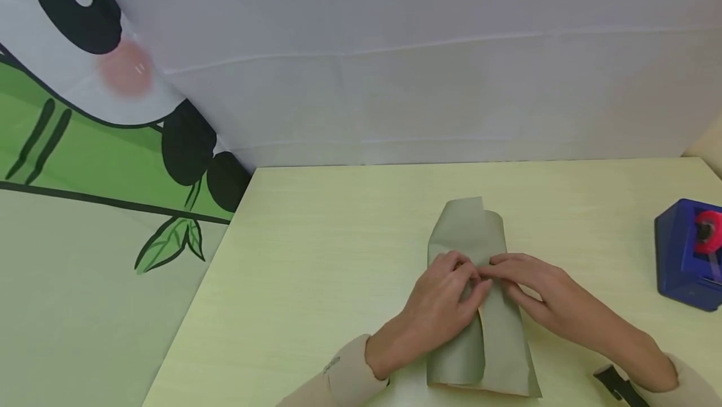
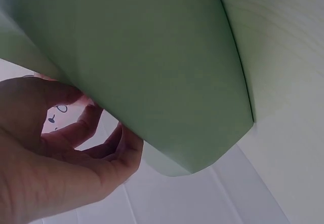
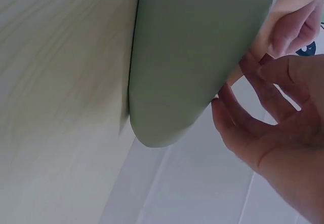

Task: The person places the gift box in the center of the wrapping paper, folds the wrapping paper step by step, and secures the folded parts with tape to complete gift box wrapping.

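A sage-green sheet of paper [image 1: 467, 225] is folded over into a loose flattened tube, its two sides overlapping along a lengthwise seam. A thin tan edge shows at its near end. My left hand [image 1: 442, 297] lies over the left side, thumb and bent fingertips pinching at the seam. From the other side my right hand [image 1: 541, 288] reaches in, relaxed fingertips touching the seam close to the left fingers. In the left wrist view, the curled left fingers [image 2: 130, 145] meet the top of the paper. The right wrist view has the right fingertips [image 3: 225, 115] against the same upper surface.
On the right of the pale wooden table [image 1: 316, 256] stands a blue tape dispenser [image 1: 679, 256] with a red-cored roll [image 1: 707, 231]. A black strap-like piece [image 1: 617, 385] is beside the right wrist. White cloth [image 1: 395, 100] hangs behind the table, with a cartoon print at left.
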Motion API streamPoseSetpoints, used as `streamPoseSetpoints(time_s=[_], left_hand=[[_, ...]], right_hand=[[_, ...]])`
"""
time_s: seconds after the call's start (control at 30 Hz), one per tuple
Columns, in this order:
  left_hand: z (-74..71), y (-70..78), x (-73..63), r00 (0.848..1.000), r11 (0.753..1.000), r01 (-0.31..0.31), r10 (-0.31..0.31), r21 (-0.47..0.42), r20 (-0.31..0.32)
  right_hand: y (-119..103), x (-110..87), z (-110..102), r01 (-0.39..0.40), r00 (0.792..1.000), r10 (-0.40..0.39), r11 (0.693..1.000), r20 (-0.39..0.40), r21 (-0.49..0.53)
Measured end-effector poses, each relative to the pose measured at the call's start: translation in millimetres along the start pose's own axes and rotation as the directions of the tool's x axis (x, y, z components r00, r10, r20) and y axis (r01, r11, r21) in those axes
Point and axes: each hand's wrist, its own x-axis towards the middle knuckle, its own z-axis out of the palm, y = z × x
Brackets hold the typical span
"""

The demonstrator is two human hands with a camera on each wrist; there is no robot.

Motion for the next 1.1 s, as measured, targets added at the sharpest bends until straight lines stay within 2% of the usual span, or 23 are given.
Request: streamPoseSetpoints(time_s=[0.13,0.23,0.43,0.6,0.77,0.93,1.1], left_hand=[[-1.9,-3.0,0.5,1.0,1.0,0.001,0.0,-0.027,0.008],[-5.4,-8.8,2.3,1.0,0.998,0.031,-0.031,-0.058,0.003],[-12.1,-27.3,12.3,0.989,0.986,0.131,-0.137,-0.101,-0.05],[-11.7,-45.2,21.0,0.972,0.963,0.216,-0.228,-0.163,-0.053],[-8.3,-60.2,29.5,0.969,0.95,0.245,-0.247,-0.195,0.015],[-7.2,-69.7,38.5,0.957,0.925,0.285,-0.261,-0.25,0.126],[-5.0,-78.1,45.6,0.953,0.903,0.289,-0.239,-0.319,0.188]], right_hand=[[-1.2,-2.8,-0.4,-0.057,0.998,0.057,0.998,-0.018,-0.008],[-3.5,-2.7,-0.4,-0.11,0.993,0.11,0.994,-0.039,-0.006],[-8.1,0.6,4.8,-0.189,0.976,0.185,0.982,-0.111,-0.026],[-6.1,0.8,8.7,-0.195,0.972,0.185,0.979,-0.141,-0.054],[-2.6,0.7,9.9,-0.163,0.98,0.155,0.985,-0.129,-0.06],[-0.5,1.3,10.0,-0.146,0.983,0.142,0.989,-0.113,-0.03],[0.3,2.0,10.2,-0.148,0.985,0.147,0.989,-0.094,-0.003]])
